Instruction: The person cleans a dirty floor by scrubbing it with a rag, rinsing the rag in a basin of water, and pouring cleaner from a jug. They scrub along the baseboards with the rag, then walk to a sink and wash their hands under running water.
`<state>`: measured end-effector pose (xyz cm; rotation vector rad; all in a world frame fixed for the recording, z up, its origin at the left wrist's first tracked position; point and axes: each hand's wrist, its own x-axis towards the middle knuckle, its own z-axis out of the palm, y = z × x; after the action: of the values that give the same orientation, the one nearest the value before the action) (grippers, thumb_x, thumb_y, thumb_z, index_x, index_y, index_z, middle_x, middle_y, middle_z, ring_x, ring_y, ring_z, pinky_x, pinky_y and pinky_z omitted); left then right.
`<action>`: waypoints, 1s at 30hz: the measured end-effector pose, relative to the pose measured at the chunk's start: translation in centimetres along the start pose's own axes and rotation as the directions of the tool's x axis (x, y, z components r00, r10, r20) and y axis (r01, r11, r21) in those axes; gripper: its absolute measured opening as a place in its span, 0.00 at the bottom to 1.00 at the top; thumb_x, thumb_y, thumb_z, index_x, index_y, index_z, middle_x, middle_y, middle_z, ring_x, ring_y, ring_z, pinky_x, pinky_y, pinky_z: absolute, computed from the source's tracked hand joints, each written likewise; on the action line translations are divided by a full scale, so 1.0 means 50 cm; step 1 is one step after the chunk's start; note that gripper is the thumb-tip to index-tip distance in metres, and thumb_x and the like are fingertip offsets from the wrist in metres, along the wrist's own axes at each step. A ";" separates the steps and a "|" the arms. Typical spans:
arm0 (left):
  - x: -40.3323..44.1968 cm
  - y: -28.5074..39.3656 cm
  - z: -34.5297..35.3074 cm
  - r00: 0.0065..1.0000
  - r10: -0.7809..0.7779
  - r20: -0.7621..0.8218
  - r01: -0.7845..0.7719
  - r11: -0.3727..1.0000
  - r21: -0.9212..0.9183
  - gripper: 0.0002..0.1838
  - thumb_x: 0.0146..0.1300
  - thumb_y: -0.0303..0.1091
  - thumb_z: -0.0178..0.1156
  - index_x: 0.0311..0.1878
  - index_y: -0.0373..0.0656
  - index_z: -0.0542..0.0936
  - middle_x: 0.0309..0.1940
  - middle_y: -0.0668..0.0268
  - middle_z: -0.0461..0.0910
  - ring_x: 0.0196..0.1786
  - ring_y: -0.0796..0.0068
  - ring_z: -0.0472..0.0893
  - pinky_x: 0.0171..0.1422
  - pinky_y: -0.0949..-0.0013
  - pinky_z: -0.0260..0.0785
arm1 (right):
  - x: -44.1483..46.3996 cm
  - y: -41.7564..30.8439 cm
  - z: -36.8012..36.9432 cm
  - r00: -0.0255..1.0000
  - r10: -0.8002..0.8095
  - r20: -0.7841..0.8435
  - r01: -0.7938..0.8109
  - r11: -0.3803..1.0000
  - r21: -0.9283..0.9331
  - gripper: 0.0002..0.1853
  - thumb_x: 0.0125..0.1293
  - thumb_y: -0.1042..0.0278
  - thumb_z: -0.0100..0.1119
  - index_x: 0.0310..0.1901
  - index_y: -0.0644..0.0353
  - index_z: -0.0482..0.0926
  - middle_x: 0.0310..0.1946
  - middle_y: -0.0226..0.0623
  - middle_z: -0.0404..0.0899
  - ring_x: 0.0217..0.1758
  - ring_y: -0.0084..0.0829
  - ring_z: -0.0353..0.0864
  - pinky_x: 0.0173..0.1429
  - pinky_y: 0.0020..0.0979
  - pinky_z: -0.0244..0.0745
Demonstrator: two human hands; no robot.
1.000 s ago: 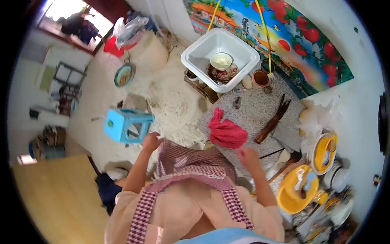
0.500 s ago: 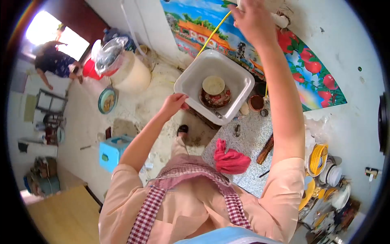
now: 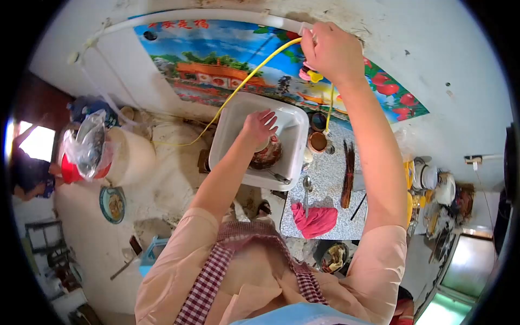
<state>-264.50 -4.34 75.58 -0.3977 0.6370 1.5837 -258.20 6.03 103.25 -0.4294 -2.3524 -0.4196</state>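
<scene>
My right hand [image 3: 333,51] is up at the wall, its fingers curled round the white pipe fitting [image 3: 306,27] at the end of a pipe; its grip is partly hidden. A yellow hose [image 3: 238,89] runs from beside that hand down to the left. My left hand [image 3: 260,127] is over the white basin [image 3: 298,162], fingers spread, with nothing visible in it. Under it in the basin are a pale bowl [image 3: 264,145], mostly covered by the hand, and a patterned reddish-brown dish [image 3: 265,158]. A spoon [image 3: 279,177] leans at the basin's near side.
Right of the basin, a speckled counter [image 3: 325,184] bears a brown jar [image 3: 317,142], a spoon [image 3: 307,187], a bundle of dark sticks [image 3: 348,173] and a red cloth [image 3: 314,219]. At left stand a large pale bucket [image 3: 130,157] and a green-rimmed bowl [image 3: 112,205]. A person [image 3: 32,168] is far left.
My left hand has moved from the basin's left rim to over its inside, and its fingers have spread. My right hand stays at the wall fitting. The view has turned, showing more pipe and counter.
</scene>
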 end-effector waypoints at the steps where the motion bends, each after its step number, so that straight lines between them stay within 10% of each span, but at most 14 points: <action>1: 0.011 -0.003 0.009 1.000 -0.015 -0.014 0.015 1.000 -0.016 0.21 0.66 0.40 0.32 0.53 0.39 0.67 0.53 0.60 0.66 0.54 0.63 0.67 0.60 0.52 0.56 | 0.001 0.009 0.000 1.000 -0.027 0.008 0.027 0.998 0.048 0.11 0.56 0.60 0.51 0.23 0.57 0.72 0.20 0.34 0.74 0.19 0.38 0.75 0.24 0.34 0.71; 8: 0.049 -0.018 0.035 0.999 -0.040 -0.005 0.040 0.999 -0.018 0.21 0.67 0.41 0.32 0.51 0.38 0.68 0.46 0.57 0.71 0.49 0.62 0.71 0.56 0.55 0.62 | 0.005 0.039 -0.016 0.970 -0.244 0.013 0.216 0.880 0.424 0.08 0.56 0.65 0.49 0.29 0.61 0.71 0.28 0.36 0.73 0.31 0.36 0.75 0.34 0.35 0.71; 11: 0.099 -0.028 -0.010 0.993 -0.079 0.088 0.087 0.992 -0.087 0.20 0.66 0.41 0.34 0.50 0.36 0.69 0.39 0.58 0.73 0.45 0.63 0.74 0.51 0.57 0.66 | -0.062 0.020 0.006 0.932 0.254 -0.257 -0.082 0.842 0.533 0.12 0.61 0.61 0.45 0.31 0.63 0.70 0.29 0.34 0.72 0.29 0.31 0.73 0.36 0.32 0.68; 14: 0.109 -0.044 -0.032 0.987 -0.143 0.076 0.150 0.983 -0.107 0.19 0.66 0.43 0.37 0.42 0.38 0.72 0.36 0.60 0.76 0.42 0.63 0.75 0.47 0.60 0.68 | -0.248 -0.085 0.070 0.475 0.856 0.203 -0.630 0.170 0.758 0.15 0.66 0.60 0.39 0.31 0.61 0.69 0.24 0.29 0.68 0.26 0.21 0.65 0.32 0.24 0.64; 15: 0.102 -0.052 -0.036 0.985 -0.164 0.045 0.167 0.981 -0.097 0.19 0.65 0.44 0.38 0.38 0.40 0.73 0.35 0.61 0.76 0.42 0.63 0.75 0.46 0.60 0.69 | -0.277 -0.140 0.105 0.125 0.788 0.603 -0.556 -0.448 0.700 0.14 0.67 0.61 0.38 0.29 0.60 0.68 0.20 0.30 0.68 0.26 0.23 0.68 0.31 0.24 0.65; 16: 0.090 -0.056 -0.038 0.981 -0.169 0.094 0.178 0.980 -0.092 0.18 0.65 0.44 0.40 0.38 0.40 0.74 0.35 0.62 0.76 0.41 0.63 0.75 0.45 0.61 0.69 | -0.392 -0.170 0.216 0.129 0.440 0.889 -0.331 -0.826 0.457 0.15 0.67 0.59 0.38 0.29 0.58 0.70 0.21 0.31 0.70 0.26 0.26 0.71 0.32 0.26 0.67; 17: 0.068 -0.057 -0.042 0.975 -0.175 0.135 0.187 0.979 -0.085 0.18 0.64 0.45 0.42 0.38 0.40 0.74 0.35 0.62 0.76 0.41 0.62 0.75 0.45 0.62 0.69 | -0.408 -0.201 0.239 0.023 0.365 0.931 -0.116 -0.924 0.365 0.16 0.66 0.59 0.37 0.30 0.59 0.71 0.23 0.33 0.71 0.27 0.29 0.72 0.30 0.30 0.67; 19: 0.028 -0.060 -0.065 0.960 -0.167 0.226 0.189 0.979 -0.078 0.18 0.63 0.45 0.45 0.39 0.40 0.74 0.35 0.62 0.77 0.40 0.62 0.75 0.45 0.63 0.69 | -0.430 -0.243 0.284 -0.126 0.250 0.960 0.265 -0.924 0.275 0.16 0.66 0.59 0.37 0.31 0.59 0.73 0.24 0.35 0.72 0.28 0.33 0.72 0.29 0.34 0.67; 21: 0.002 -0.070 -0.079 0.931 -0.135 0.339 0.170 0.982 -0.076 0.18 0.62 0.46 0.48 0.42 0.40 0.74 0.36 0.61 0.76 0.40 0.63 0.75 0.45 0.64 0.69 | -0.439 -0.245 0.327 -0.124 0.302 0.945 0.283 -0.902 0.326 0.16 0.65 0.59 0.38 0.31 0.60 0.73 0.24 0.35 0.72 0.28 0.33 0.72 0.29 0.34 0.67; 26: -0.097 -0.115 0.019 0.976 0.074 -0.204 0.013 0.919 0.393 0.23 0.60 0.45 0.50 0.56 0.45 0.66 0.42 0.63 0.72 0.43 0.69 0.73 0.47 0.67 0.66 | -0.468 -0.232 0.357 -0.082 0.439 0.895 0.038 -0.896 0.443 0.14 0.64 0.61 0.40 0.31 0.61 0.73 0.26 0.36 0.73 0.29 0.33 0.72 0.31 0.34 0.67; 30: -0.073 -0.207 -0.029 0.909 0.416 -0.009 -0.315 0.701 0.639 0.27 0.59 0.41 0.50 0.62 0.49 0.59 0.49 0.65 0.67 0.49 0.70 0.69 0.52 0.70 0.62 | -0.487 -0.253 0.297 -0.017 0.495 0.869 -0.339 -0.820 0.461 0.13 0.63 0.62 0.42 0.31 0.62 0.73 0.26 0.37 0.74 0.30 0.33 0.72 0.33 0.33 0.68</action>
<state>-254.01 -7.84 74.91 0.1320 1.3873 1.6046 -254.96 -3.74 73.80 -1.1782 -0.5886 1.9638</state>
